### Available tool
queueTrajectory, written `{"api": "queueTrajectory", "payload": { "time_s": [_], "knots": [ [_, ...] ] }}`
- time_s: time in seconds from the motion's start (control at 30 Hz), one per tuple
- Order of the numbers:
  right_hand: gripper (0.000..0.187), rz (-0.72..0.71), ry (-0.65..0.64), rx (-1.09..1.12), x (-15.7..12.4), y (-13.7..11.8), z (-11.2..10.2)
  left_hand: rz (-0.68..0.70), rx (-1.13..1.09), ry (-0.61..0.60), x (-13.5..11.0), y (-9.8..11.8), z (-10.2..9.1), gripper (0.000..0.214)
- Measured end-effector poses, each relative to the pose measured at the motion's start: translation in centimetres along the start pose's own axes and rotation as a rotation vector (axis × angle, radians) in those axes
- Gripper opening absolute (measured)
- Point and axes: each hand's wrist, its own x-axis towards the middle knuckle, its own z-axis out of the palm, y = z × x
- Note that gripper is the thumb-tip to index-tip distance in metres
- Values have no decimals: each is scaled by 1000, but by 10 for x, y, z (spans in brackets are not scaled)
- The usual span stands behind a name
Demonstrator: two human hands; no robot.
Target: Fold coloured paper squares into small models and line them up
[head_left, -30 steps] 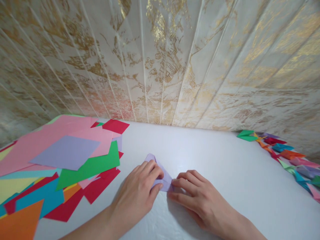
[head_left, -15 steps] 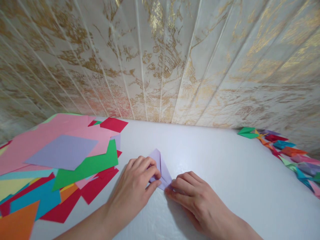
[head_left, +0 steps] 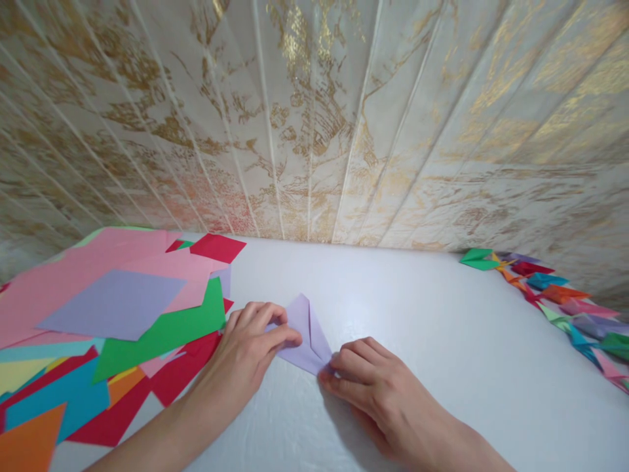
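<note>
A folded lavender paper (head_left: 305,328) lies on the white table between my hands, its pointed tip toward the wall and a crease running down its middle. On its left side, my left hand (head_left: 255,337) grips the paper's edge, thumb and fingers pressed together. At the lower right corner, my right hand (head_left: 373,387) pinches the paper between thumb and fingers, with its side resting on the table. The fingertips of my right hand partly hide that corner.
Overlapping coloured paper sheets, with a lavender square (head_left: 118,305) on pink ones, cover the table's left side. A row of folded paper pieces, including a green one (head_left: 479,259), lines the right edge. A gold-patterned wall covering (head_left: 319,131) rises behind the white table (head_left: 393,295).
My left hand has slid left along the lavender paper, uncovering more of its left and lower part. The right hand stays at the corner. The whole view has shifted slightly.
</note>
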Motion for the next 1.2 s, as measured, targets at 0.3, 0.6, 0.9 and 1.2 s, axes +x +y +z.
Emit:
{"api": "queueTrajectory", "payload": {
  "time_s": [0.3, 0.6, 0.9, 1.2],
  "knots": [
    [21, 2, 19, -9, 4, -11, 3, 330, 443, 113, -26, 42, -1, 34],
    [22, -7, 0, -47, 3, -11, 8, 235, 574, 113, -48, 8, -2, 59],
    [20, -24, 47, -54, 3, -14, 10, 394, 506, 92, -44, 36, 12, 51],
    [28, 153, 102, 162, 23, 26, -28, 460, 456, 76, -47, 32, 27, 37]
  ]
}}
